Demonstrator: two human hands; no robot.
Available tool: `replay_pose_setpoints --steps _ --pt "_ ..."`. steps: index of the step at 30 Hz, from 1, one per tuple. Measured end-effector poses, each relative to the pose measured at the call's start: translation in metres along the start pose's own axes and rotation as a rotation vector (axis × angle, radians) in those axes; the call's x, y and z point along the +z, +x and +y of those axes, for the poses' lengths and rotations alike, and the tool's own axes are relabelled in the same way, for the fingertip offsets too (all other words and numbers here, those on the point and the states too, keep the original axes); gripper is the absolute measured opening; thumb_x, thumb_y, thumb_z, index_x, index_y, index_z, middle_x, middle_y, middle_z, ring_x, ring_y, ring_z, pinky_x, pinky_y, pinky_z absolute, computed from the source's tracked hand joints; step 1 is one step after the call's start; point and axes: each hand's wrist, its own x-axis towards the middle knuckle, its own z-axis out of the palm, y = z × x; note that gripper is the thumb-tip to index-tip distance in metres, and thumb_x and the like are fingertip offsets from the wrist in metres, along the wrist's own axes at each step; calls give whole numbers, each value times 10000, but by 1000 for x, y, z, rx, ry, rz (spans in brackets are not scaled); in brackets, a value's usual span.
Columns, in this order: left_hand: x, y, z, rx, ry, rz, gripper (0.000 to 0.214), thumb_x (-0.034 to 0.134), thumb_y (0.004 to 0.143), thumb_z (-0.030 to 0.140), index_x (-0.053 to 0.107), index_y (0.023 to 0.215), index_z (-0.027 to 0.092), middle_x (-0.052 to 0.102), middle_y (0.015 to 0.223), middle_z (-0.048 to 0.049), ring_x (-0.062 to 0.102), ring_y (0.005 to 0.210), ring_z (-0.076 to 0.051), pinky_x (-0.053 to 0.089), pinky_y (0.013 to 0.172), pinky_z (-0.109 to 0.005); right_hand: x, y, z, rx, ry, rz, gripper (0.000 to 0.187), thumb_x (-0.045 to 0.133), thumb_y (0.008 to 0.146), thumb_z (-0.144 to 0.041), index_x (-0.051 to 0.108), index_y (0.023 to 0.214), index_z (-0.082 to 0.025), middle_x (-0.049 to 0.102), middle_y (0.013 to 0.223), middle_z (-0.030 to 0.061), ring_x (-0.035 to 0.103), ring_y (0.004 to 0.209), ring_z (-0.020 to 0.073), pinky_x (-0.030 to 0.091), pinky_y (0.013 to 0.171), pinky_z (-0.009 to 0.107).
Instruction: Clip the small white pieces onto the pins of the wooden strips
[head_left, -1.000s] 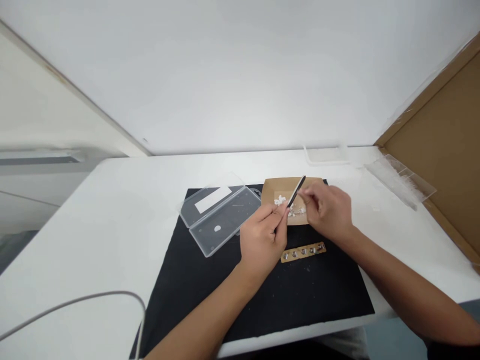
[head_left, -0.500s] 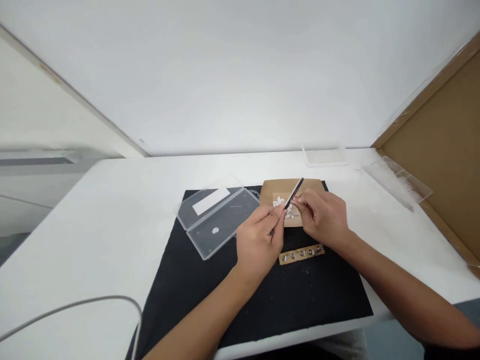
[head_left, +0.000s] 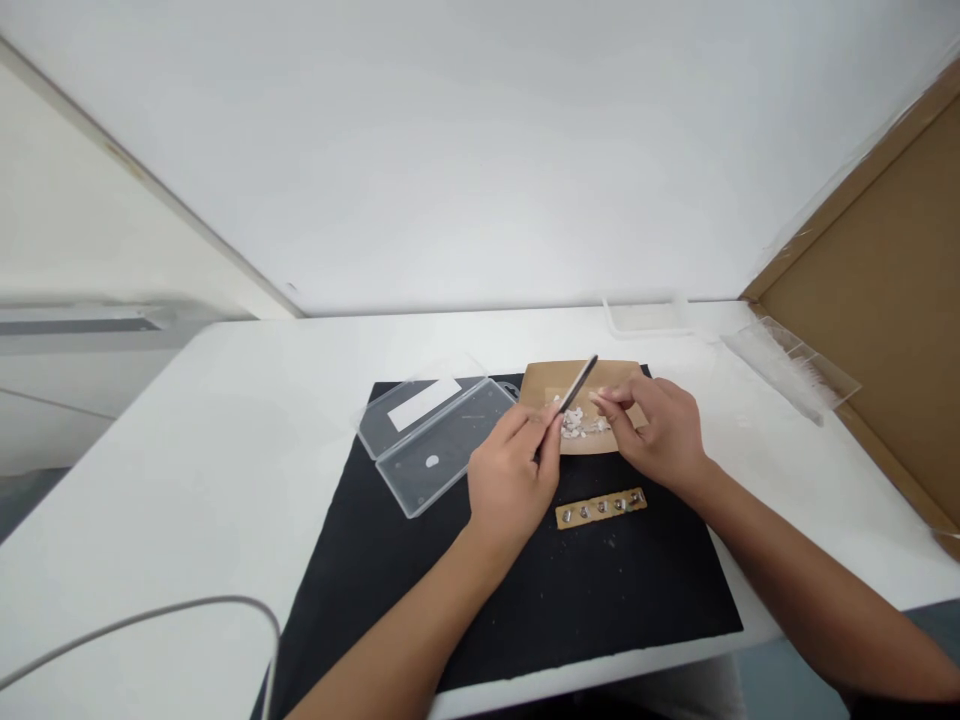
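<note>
Thin dark stick (head_left: 579, 384) slants toward 1 o'clock over the brown card (head_left: 538, 380), pinched in left hand (head_left: 510, 480). Right hand (head_left: 660, 435) at 3 o'clock, fingertips narrow; can't tell if holding anything. Studded strip (head_left: 600, 508) at 6, open clear case (head_left: 431, 440) at 9, black mat (head_left: 637, 590) under all.

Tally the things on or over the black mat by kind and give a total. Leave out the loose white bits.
clear plastic case, lying open: 1
brown card sheet: 1
brown strip: 1
thin dark stick, held in the left hand: 1
Total: 4
</note>
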Motion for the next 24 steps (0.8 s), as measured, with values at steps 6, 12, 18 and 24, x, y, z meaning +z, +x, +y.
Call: replay_pose_setpoints --steps 6,12,18,24 --pt "-18 12 -24 -226 377 -45 285 624 1002 295 704 1255 190 792 990 -96 729 813 -261 470 615 -309 -5 -8 8 -100 -40 122 231 758 975 -248 567 847 -227 781 786 -14 688 630 134 473 624 286" --pt "-29 14 -39 -220 633 -207 191 583 983 231 759 1040 185 724 913 -136 666 744 -292 474 706 -403 -13 -9 4 -244 -102 129 308 809 929 -203 521 826 -239 766 738 -58 637 566 99 401 588 301" --pt "-27 12 -13 -21 490 -13 152 659 983 265 702 855 194 745 1072 -143 629 1080 -367 363 995 -578 -16 -12 1 -365 -77 70 317 800 914 -136 521 805 -237 756 739 -69 635 566 94 415 614 306" --pt "-19 10 5 -14 -181 -188 113 683 1003 339 728 1000 236 780 1012 -56 679 1021 -255 469 937 -438 -23 -15 -2 -467 -65 0 188 761 933 -108 648 861 -240 801 903 -39 705 707 110 430 647 311"
